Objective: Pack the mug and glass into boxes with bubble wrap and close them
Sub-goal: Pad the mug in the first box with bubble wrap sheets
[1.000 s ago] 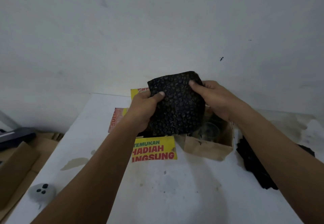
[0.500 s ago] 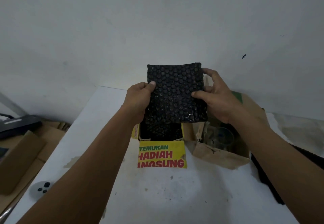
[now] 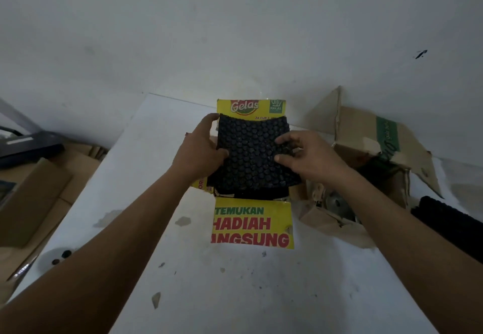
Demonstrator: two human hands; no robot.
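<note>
A square of black bubble wrap (image 3: 252, 153) lies flat over the mouth of the yellow box (image 3: 252, 224), whose flaps stand open front and back. My left hand (image 3: 202, 150) grips the wrap's left edge. My right hand (image 3: 311, 154) presses on its right edge with fingertips. What is inside the yellow box is hidden under the wrap. To the right stands an open brown cardboard box (image 3: 366, 135) with a clear glass (image 3: 337, 203) inside, partly behind my right forearm.
More black bubble wrap (image 3: 444, 218) lies at the table's right edge. The white table (image 3: 235, 294) is stained and chipped. Flattened cardboard (image 3: 31, 190) and a dark device (image 3: 26, 145) sit off the left side. A white wall stands close behind.
Both hands have lowered the bubble wrap from upright in the air to flat over the yellow box's opening. The view has tilted down and closer.
</note>
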